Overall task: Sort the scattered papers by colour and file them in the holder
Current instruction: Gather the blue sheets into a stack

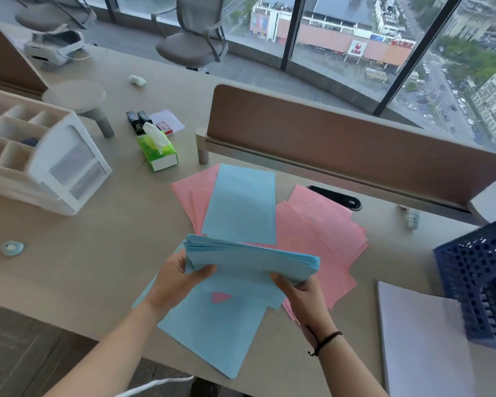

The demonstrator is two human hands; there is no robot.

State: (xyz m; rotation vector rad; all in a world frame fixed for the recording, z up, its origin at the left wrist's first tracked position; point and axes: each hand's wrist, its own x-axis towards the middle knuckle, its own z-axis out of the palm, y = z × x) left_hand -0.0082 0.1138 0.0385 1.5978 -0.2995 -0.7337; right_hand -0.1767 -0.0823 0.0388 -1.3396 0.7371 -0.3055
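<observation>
Soft, even daylight from the windows [341,38] lights the desk [98,239] with faint shadows, while wide-angle distortion bends the edges and the side objects smear with motion blur.

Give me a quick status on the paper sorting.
Both hands, left and right, grip the blue stack. Loose blue sheet and pink papers on desk. Blue mesh holder right, path unobstructed.

Organizer [40,159] left, mesh holder [476,282] right, papers [321,233] between.

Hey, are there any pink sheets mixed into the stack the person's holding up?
No, the held stack shows only blue edges and faces, gripped by the left hand and right hand; pink papers lie on the desk.
</observation>
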